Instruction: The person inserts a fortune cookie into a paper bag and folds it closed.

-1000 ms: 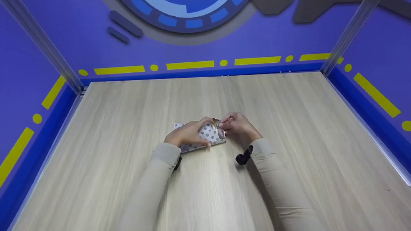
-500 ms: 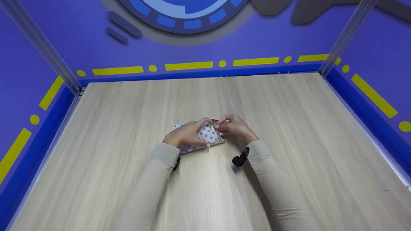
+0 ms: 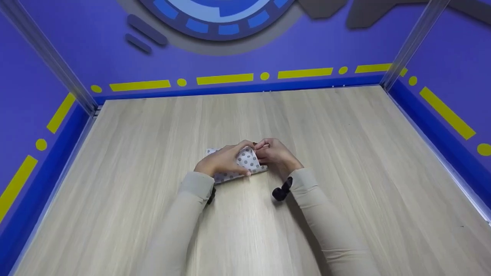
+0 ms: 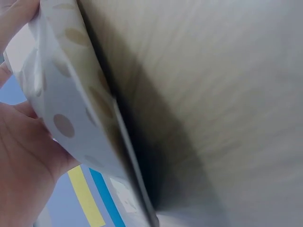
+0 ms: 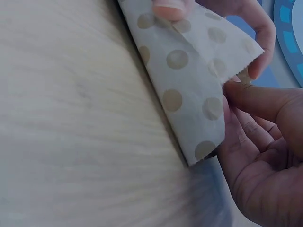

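Observation:
A white paper bag (image 3: 247,159) with grey-brown polka dots lies at a slant in the middle of the table, its jagged-edged mouth facing right. My left hand (image 3: 226,159) spans the bag and grips it from above, with the thumb along the near edge and the fingers over the far side. In the left wrist view the palm (image 4: 28,161) is beside the dotted paper. My right hand (image 5: 270,137) is at the mouth, its thumb and curled fingers pinching at the torn-looking edge. Those fingertips are partly hidden behind the paper, and what is inside the bag is hidden.
The wood-grain table (image 3: 153,126) extends around both hands. Blue walls (image 3: 230,57) with yellow markings enclose its back and sides. A black wrist camera (image 3: 282,191) hangs at the right sleeve.
My right hand has moved left, closer against the bag's mouth. The shiny clear piece that showed at the mouth is now out of sight. The left hand keeps its grip on the bag.

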`<move>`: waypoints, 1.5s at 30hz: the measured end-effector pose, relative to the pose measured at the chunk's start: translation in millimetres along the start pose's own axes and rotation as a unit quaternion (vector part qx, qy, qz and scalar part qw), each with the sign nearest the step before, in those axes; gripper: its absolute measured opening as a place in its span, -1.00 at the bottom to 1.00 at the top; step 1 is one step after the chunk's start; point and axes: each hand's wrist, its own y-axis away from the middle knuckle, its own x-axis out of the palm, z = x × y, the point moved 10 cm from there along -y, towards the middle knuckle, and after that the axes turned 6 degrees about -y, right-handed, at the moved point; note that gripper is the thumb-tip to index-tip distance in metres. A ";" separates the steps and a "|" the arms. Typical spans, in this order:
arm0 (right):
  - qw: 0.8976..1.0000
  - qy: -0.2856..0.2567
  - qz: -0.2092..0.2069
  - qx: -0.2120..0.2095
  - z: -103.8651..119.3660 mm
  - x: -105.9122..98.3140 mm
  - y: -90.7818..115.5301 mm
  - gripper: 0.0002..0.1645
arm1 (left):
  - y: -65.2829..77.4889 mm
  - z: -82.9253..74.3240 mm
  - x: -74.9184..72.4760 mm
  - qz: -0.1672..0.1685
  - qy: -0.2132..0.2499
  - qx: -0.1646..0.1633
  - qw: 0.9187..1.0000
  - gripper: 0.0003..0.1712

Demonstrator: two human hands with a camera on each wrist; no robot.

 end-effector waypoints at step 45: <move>0.982 -0.100 0.138 0.075 -8.9 13.9 14.6 -0.03 | 0.3 -1.4 0.7 -0.007 -0.009 0.002 1.000 -0.06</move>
